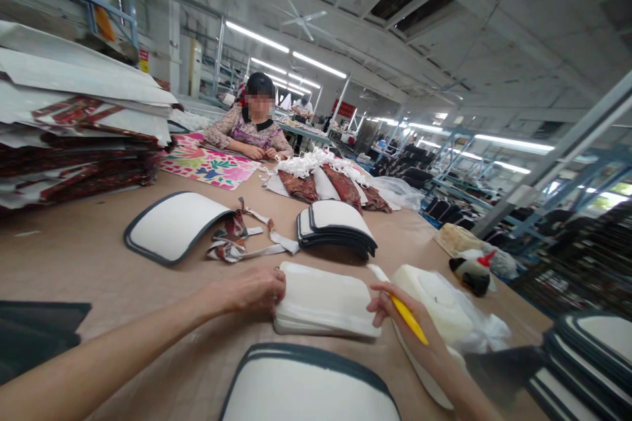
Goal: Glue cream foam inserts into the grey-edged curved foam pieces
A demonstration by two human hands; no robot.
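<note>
Right one of the hands has its fingers closed round a yellow stick, just off the right end of the cream panels; the stick's long axis slants, near end down to the right, far end up-left toward the pile; left hand is curled at the pile's left edge, can't tell if it's gripping; panels lie flat on the bench, long axis side to side.

On your table, a stack of sheets lies lower centre, between your left hand and right hand. Curved panels lie behind and before it; a fabric pile stands upper left, a bottle at right.
</note>
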